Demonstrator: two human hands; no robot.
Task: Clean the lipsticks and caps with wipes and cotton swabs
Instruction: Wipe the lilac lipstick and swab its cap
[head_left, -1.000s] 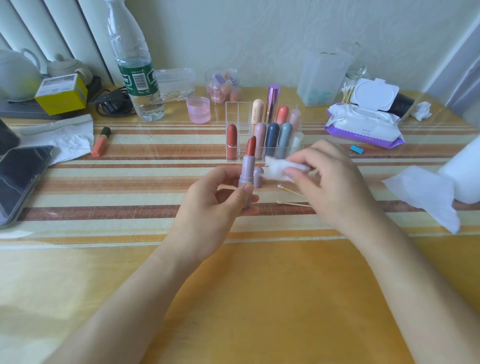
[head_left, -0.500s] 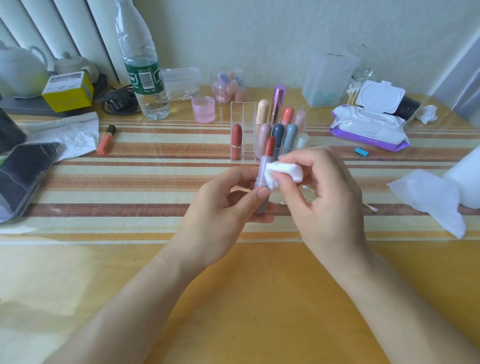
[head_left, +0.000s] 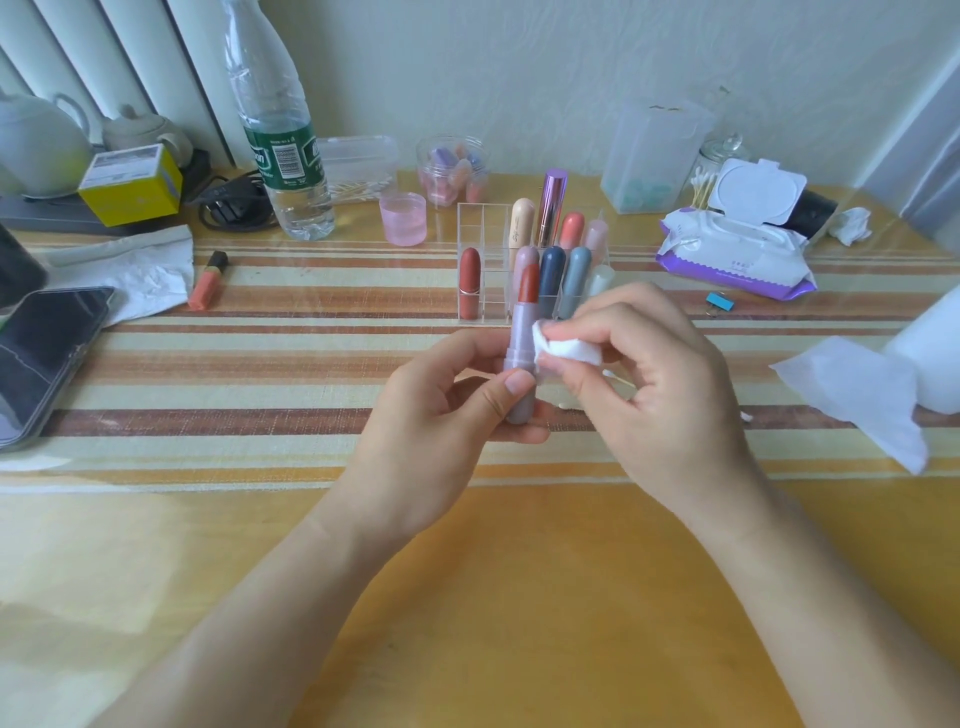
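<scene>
Left hand (head_left: 441, 415) fingers grip upright uncapped lipstick (head_left: 521, 348); right hand (head_left: 654, 384) fingers pinch folded wipe (head_left: 569, 345) against its tube.

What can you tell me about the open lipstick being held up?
The lipstick is a matte lilac plastic-looking tube, uncapped, its brick-red stick raised. It stands nearly upright. The left hand grips its lower half, thumb in front; a folded white wipe, pinched by the right hand, touches its upper barrel.
</scene>
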